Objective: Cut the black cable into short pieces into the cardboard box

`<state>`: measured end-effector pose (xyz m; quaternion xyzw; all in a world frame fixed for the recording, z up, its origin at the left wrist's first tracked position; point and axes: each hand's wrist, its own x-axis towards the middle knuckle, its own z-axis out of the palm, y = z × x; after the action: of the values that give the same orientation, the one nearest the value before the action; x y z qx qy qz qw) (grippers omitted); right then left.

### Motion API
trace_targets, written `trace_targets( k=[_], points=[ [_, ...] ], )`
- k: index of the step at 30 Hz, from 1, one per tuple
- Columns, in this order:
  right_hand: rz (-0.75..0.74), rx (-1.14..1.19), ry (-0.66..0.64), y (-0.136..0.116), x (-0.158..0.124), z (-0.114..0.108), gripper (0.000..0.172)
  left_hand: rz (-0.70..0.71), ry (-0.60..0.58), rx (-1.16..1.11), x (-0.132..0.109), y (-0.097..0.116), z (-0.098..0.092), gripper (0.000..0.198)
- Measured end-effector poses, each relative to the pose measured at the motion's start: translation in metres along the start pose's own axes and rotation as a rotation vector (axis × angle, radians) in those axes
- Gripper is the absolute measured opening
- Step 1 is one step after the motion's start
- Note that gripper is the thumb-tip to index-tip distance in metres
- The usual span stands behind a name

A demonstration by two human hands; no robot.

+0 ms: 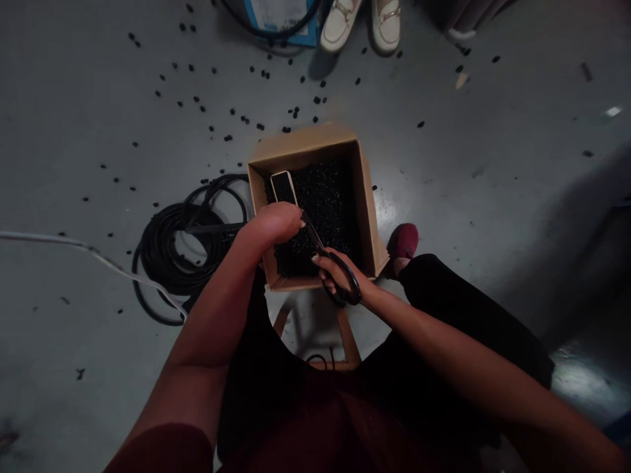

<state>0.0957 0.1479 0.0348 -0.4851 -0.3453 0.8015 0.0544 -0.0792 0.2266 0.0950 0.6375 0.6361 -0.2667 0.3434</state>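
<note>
Over an open cardboard box (369, 203), my left hand (282, 222) is closed with its fingers pinched together. A black tube (217, 228) runs from the coil on the floor, passes behind my left forearm and leads to this hand. My right hand (335, 268) grips large scissors (352, 282) by their black handles. The dark blades point up and left, close to my left fingertips. Many small black pieces (328, 187) fill the inside of the box. A phone-like object with a dark face and light rim (284, 188) lies on them at the left, partly covered by my left hand.
A coil of black tube (148, 253) lies on the floor left of the box, near a white cable (108, 261). Small black bits are scattered on the grey floor. Beyond the box are white shoes (340, 26) and a blue-and-white package (283, 20). A wooden frame (349, 338) stands between my legs.
</note>
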Motion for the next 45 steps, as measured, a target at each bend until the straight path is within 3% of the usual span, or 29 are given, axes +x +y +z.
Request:
trace_targets(
  k=[5,9,13,18,33,38,45],
  points=[
    [0.037,0.146,0.034,-0.004,0.000,-0.003,0.037,0.105,0.223,-0.167,-0.004,-0.013,-0.009,0.035],
    [-0.040,0.160,0.079,-0.019,-0.001,-0.010,0.036,0.151,0.327,-0.385,-0.008,-0.015,-0.017,0.039],
    [-0.128,0.084,0.095,-0.032,-0.001,-0.018,0.037,0.125,0.290,-0.555,-0.009,-0.011,-0.019,0.036],
    [-0.203,-0.028,0.089,-0.042,-0.005,-0.023,0.041,0.156,0.248,-0.590,-0.008,-0.007,-0.017,0.031],
    [-0.281,-0.162,0.061,-0.041,0.000,-0.030,0.041,0.254,0.196,-0.434,-0.010,-0.001,-0.018,0.037],
    [-0.243,-0.153,0.065,-0.040,-0.004,-0.028,0.039,0.271,0.174,-0.388,-0.009,0.000,-0.016,0.033],
    [-0.259,-0.219,0.065,-0.039,-0.007,-0.025,0.031,0.303,0.206,-0.256,-0.002,-0.003,-0.009,0.030]
  ],
)
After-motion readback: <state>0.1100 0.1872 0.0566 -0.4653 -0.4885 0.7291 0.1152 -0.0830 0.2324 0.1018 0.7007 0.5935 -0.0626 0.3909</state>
